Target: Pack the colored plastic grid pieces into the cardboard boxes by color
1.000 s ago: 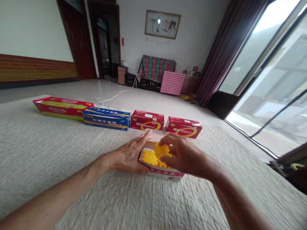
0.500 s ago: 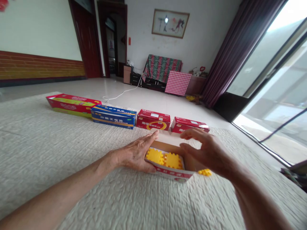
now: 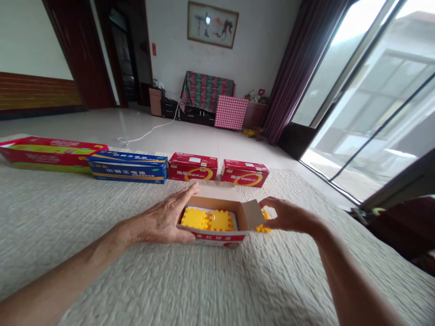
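An open red and white cardboard box (image 3: 217, 238) lies on the pale quilted cover in front of me. Two yellow toothed plastic blocks (image 3: 206, 219) sit side by side inside it. My left hand (image 3: 163, 220) rests flat against the box's left end, fingers stretched along its far edge. My right hand (image 3: 288, 214) is just right of the box's open end flap (image 3: 252, 214), its fingers curled round a small yellow block (image 3: 263, 227) that lies on the cover.
A row of closed boxes stands beyond: a long red one (image 3: 47, 154), a blue one (image 3: 127, 166) and two short red ones (image 3: 193, 166) (image 3: 245, 173). The quilted surface (image 3: 204, 280) ends at a tiled floor. Glass doors and a dark curtain are on the right.
My right hand left the box, taking one yellow block out past the right end flap and down onto the cover. The left hand stayed against the box. My head turned right.
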Action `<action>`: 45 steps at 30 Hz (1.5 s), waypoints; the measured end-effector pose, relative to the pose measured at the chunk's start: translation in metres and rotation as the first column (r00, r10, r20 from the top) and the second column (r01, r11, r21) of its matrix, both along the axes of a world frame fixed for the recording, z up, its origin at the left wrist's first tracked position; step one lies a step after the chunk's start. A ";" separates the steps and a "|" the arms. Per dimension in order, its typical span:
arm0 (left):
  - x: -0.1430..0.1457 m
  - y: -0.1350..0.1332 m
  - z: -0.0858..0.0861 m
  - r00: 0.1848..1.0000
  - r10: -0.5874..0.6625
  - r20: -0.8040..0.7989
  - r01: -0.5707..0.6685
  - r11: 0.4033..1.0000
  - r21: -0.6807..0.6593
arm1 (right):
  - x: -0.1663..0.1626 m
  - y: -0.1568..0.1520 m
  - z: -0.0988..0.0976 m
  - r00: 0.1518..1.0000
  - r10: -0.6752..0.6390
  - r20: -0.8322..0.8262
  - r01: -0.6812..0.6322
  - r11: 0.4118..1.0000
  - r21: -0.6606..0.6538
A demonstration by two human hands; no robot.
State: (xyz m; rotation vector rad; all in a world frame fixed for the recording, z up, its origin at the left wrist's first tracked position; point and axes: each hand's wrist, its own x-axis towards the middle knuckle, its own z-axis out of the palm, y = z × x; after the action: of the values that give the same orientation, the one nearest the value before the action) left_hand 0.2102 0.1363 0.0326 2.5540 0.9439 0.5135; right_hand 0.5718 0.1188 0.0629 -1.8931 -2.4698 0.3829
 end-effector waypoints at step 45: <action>-0.001 0.002 -0.002 1.000 -0.011 0.017 0.010 1.000 0.017 | -0.002 0.006 -0.017 1.000 0.002 0.020 -0.002 1.000 0.016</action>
State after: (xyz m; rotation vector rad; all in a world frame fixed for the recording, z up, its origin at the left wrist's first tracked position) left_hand 0.2093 0.1384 0.0303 2.5644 0.9235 0.5417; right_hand 0.5698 0.1249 0.0463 -1.8977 -2.4798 0.3446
